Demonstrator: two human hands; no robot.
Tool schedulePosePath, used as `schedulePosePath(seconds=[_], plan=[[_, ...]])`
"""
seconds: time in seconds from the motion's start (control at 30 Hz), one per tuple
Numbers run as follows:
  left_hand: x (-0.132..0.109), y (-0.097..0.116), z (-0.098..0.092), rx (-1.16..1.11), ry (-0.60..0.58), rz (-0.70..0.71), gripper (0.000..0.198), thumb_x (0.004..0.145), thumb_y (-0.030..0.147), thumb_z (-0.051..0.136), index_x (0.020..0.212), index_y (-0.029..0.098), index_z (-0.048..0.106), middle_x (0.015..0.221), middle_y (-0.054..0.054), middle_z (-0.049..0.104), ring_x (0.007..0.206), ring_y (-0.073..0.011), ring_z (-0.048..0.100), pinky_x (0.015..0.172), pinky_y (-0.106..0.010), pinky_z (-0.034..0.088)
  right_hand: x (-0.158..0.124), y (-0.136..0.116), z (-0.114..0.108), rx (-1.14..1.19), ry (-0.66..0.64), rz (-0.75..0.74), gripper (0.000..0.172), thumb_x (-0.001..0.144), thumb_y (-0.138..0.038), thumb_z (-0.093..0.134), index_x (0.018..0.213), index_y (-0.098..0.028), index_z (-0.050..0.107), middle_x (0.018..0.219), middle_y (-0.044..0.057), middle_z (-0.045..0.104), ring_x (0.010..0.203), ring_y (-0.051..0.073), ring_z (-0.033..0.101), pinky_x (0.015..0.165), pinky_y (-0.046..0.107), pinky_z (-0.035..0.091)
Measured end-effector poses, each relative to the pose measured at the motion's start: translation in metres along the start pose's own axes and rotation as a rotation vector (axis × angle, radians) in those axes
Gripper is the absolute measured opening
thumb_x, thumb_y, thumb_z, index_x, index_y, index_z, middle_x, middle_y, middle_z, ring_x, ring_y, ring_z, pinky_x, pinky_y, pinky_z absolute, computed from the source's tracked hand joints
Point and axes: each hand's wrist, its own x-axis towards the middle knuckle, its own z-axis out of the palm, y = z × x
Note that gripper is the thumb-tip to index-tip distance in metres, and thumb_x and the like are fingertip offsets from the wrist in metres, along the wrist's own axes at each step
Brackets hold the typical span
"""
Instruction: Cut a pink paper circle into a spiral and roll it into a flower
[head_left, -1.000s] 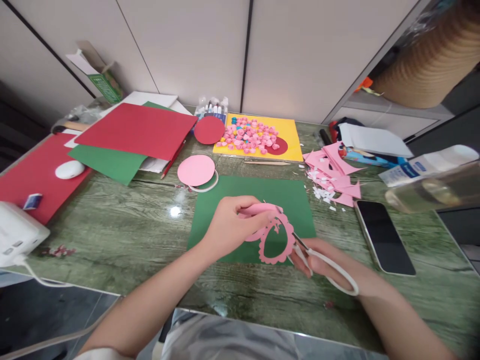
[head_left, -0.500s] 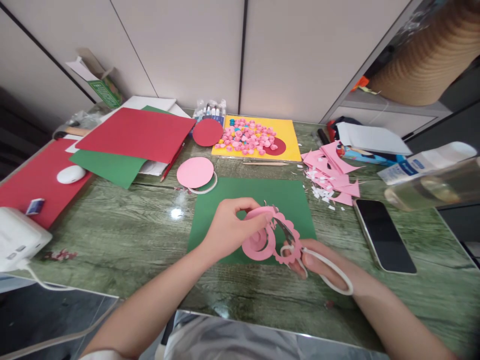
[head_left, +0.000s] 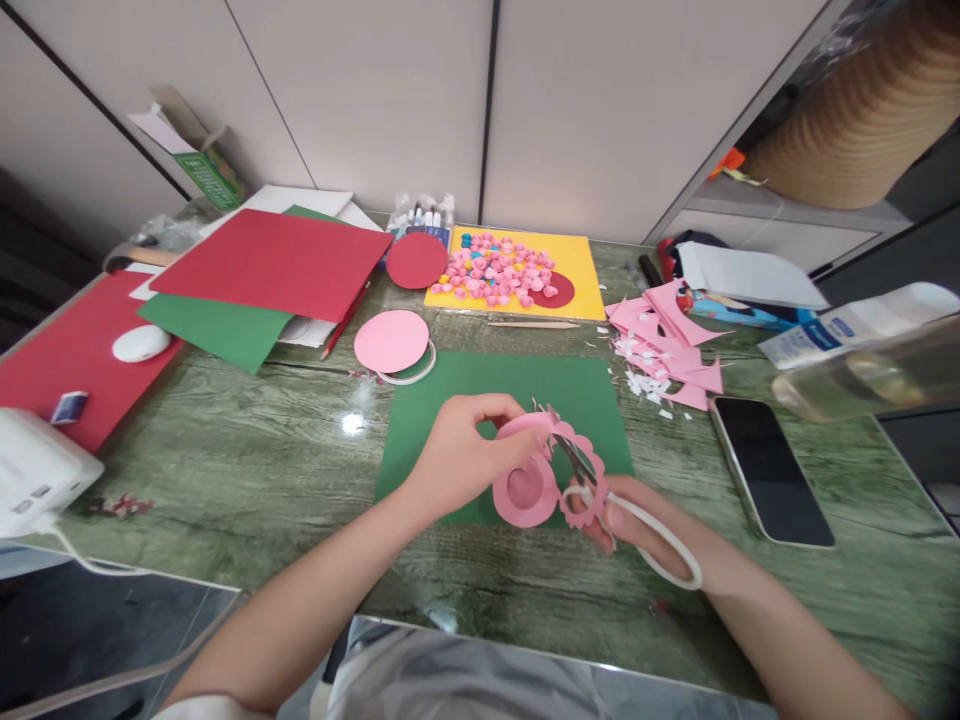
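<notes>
My left hand [head_left: 457, 460] pinches a pink paper spiral [head_left: 529, 485] with a scalloped outer edge, held just above a green paper sheet [head_left: 450, 400]. My right hand [head_left: 652, 535] grips white-handled scissors [head_left: 637, 520], fingers through the loops. The scissor blades reach up into the paper between the inner disc and the scalloped strip.
A phone [head_left: 769, 470] lies face up to the right. Pink scraps [head_left: 667, 345] sit behind it. A pink disc [head_left: 391, 340], red disc [head_left: 417, 260] and a yellow sheet with several pink paper flowers [head_left: 510, 270] lie further back. Red and green sheets [head_left: 262, 265], a mouse [head_left: 140, 342] and a white box [head_left: 37, 470] are at the left.
The pink paper has turned in my left hand and the scissors have cut further round; the open ring seen earlier now curls as a spiral about a small inner disc.
</notes>
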Motion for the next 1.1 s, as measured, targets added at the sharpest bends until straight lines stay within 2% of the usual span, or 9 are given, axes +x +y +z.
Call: schedulePosePath(seconds=[0.13,0.33,0.57,0.77,1.1], plan=[[0.0,-0.002,0.0,-0.029,0.0,0.006,0.027,0.075,0.035,0.06,0.058,0.014,0.055,0.06,0.001,0.059,0.06,-0.0094,0.05,0.059,-0.021,0.038,0.0,0.002,0.001,0.007,0.009,0.0,0.05,0.079,-0.069,0.037,0.073,-0.02,0.045,0.059,-0.003,0.037,0.055,0.013,0.032,0.054,0.027,0.026],[0.0,-0.002,0.0,-0.058,-0.006,0.004,0.024,0.075,0.032,0.06,0.06,0.014,0.056,0.06,0.002,0.057,0.06,-0.0086,0.049,0.058,-0.02,0.037,-0.001,0.01,0.001,0.023,0.016,-0.025,0.049,0.081,-0.067,0.037,0.076,-0.02,0.047,0.06,-0.003,0.037,0.055,0.013,0.031,0.053,0.027,0.026],[-0.001,-0.003,-0.003,-0.041,0.01,-0.01,0.024,0.075,0.031,0.06,0.06,0.014,0.053,0.058,0.003,0.049,0.06,-0.0087,0.044,0.057,-0.021,0.033,-0.003,0.01,-0.003,-0.029,0.03,-0.061,0.046,0.084,-0.063,0.035,0.069,-0.02,0.04,0.062,-0.002,0.036,0.056,0.013,0.03,0.054,0.026,0.027],[0.0,-0.002,-0.004,-0.124,-0.006,-0.006,0.023,0.077,0.029,0.059,0.06,0.014,0.054,0.058,0.001,0.055,0.059,-0.0088,0.047,0.058,-0.021,0.035,-0.004,0.005,-0.004,-0.046,0.029,-0.065,0.05,0.083,-0.067,0.033,0.067,-0.02,0.038,0.063,-0.003,0.035,0.057,0.013,0.028,0.053,0.025,0.026],[0.0,-0.008,-0.004,-0.132,0.03,0.01,0.032,0.077,0.038,0.06,0.059,0.013,0.049,0.058,0.003,0.04,0.058,-0.0074,0.037,0.054,-0.021,0.029,-0.004,0.011,-0.004,-0.016,0.038,-0.07,0.05,0.083,-0.066,0.036,0.066,-0.019,0.038,0.062,-0.003,0.034,0.056,0.012,0.028,0.052,0.025,0.025]])
